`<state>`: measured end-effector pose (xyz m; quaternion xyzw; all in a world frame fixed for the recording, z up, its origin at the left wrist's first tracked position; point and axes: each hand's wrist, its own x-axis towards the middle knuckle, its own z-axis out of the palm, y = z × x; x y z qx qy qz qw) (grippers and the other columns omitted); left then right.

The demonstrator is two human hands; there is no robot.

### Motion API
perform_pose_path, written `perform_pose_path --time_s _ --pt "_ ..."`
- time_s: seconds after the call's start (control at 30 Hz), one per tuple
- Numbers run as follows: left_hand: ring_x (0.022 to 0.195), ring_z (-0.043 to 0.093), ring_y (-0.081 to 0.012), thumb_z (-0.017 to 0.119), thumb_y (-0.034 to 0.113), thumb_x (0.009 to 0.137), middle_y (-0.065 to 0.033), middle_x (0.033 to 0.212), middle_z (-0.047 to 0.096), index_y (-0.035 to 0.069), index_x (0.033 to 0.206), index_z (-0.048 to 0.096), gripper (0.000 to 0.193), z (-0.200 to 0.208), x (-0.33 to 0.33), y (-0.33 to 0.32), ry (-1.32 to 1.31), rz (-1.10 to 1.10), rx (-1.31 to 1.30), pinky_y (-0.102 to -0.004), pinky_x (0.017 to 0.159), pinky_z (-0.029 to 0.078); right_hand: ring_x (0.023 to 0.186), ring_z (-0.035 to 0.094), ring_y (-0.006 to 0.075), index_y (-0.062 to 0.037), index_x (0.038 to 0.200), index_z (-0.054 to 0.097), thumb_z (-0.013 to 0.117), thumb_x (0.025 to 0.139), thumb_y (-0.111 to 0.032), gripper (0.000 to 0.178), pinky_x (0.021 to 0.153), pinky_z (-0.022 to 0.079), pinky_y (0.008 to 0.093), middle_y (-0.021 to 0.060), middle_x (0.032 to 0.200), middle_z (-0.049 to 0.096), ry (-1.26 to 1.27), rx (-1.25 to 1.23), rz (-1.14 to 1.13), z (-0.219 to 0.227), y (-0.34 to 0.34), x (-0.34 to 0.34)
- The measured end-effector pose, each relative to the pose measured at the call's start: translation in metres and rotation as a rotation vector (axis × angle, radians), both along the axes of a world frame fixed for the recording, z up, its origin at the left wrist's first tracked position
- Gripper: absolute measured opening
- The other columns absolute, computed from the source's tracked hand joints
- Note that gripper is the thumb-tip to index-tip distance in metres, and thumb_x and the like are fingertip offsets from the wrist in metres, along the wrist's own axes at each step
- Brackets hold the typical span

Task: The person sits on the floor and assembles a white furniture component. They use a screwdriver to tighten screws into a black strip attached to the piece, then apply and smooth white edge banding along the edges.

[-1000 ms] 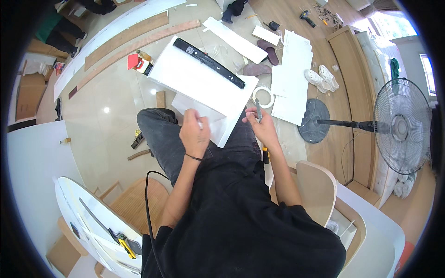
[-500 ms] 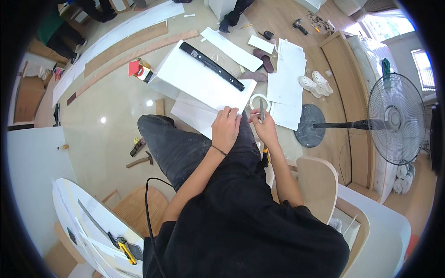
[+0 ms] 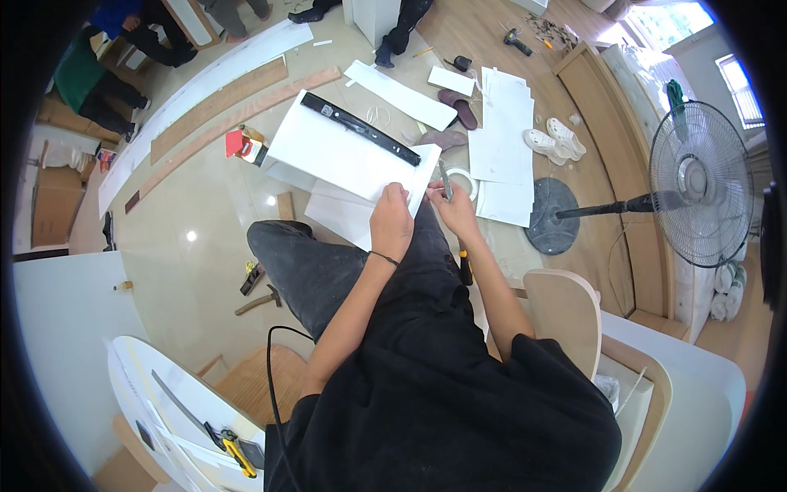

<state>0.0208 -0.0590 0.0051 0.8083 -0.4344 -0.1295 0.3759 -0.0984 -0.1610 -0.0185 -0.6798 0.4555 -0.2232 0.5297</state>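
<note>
A white panel piece (image 3: 328, 148) rests across my lap, tilted, with a long black metal rail (image 3: 361, 129) along its face. My left hand (image 3: 393, 223) is closed at the panel's near edge, the fingers curled over it. Just right of that corner, my right hand (image 3: 457, 215) is closed around a slim grey blade-like tool (image 3: 445, 180) pointing up and away; its exact kind is unclear. The right fingertips are close to the panel's end edge. Behind the right hand lies a roll of white strip (image 3: 469, 182) on the floor, partly hidden.
White sheets (image 3: 504, 148) lie on the floor ahead, with brown slippers (image 3: 459, 109) and white clogs (image 3: 557, 141) nearby. A standing fan (image 3: 697, 182) is at right. A hammer (image 3: 258, 303) and hand plane (image 3: 252, 279) lie at left. Other people stand far left.
My left hand has slid slightly down the panel edge and its fingers are more curled. The right hand with the grey tool has shifted a little left, and the whole view has turned slightly.
</note>
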Motion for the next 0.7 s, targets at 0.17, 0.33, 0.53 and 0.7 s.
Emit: perform_pose_path --time_s 0.17,0.33,0.53,0.7 --pt "0.093 0.064 -0.0395 0.063 0.014 0.097 -0.0183 0.104 0.064 0.001 0.113 0.064 0.021 0.0 0.009 -0.013 0.009 -0.092 -0.189 -0.0482 0.078 0.052 0.082 0.065 0.0249 0.001 0.116 0.048 0.062 0.1 -0.024 0.033 0.079 0.05 0.037 0.0186 0.089 0.067 0.171 -0.022 -0.081 0.03 -0.005 0.007" --pt "0.089 0.063 -0.0351 0.075 0.012 0.087 -0.0154 0.099 0.063 0.0 0.12 0.067 0.036 -0.004 0.002 -0.025 -0.12 -0.108 -0.124 -0.0433 0.081 0.052 0.087 0.062 0.0451 -0.0013 0.122 0.039 0.053 0.104 -0.031 0.038 0.083 0.047 0.0488 0.0273 0.089 0.064 0.148 -0.03 0.003 0.056 0.003 0.0" --pt "0.1 0.058 -0.0345 0.074 0.005 0.082 -0.015 0.108 0.059 -0.004 0.124 0.064 0.044 -0.006 -0.006 -0.011 -0.139 -0.148 -0.186 -0.0434 0.085 0.052 0.089 0.063 0.0567 -0.0031 0.125 0.042 0.044 0.107 -0.032 0.034 0.08 0.047 0.0596 0.0319 0.091 0.068 0.319 -0.259 0.188 0.077 0.001 0.001" --pt "0.103 0.059 -0.035 0.074 0.0 0.079 -0.0162 0.112 0.06 -0.005 0.125 0.063 0.048 -0.007 0.001 -0.004 -0.053 -0.19 -0.24 -0.044 0.089 0.052 0.085 0.067 0.0543 -0.0057 0.123 0.05 0.044 0.108 -0.029 0.028 0.073 0.049 0.0618 0.0303 0.086 0.069 0.509 -0.379 0.264 0.096 -0.005 0.013"
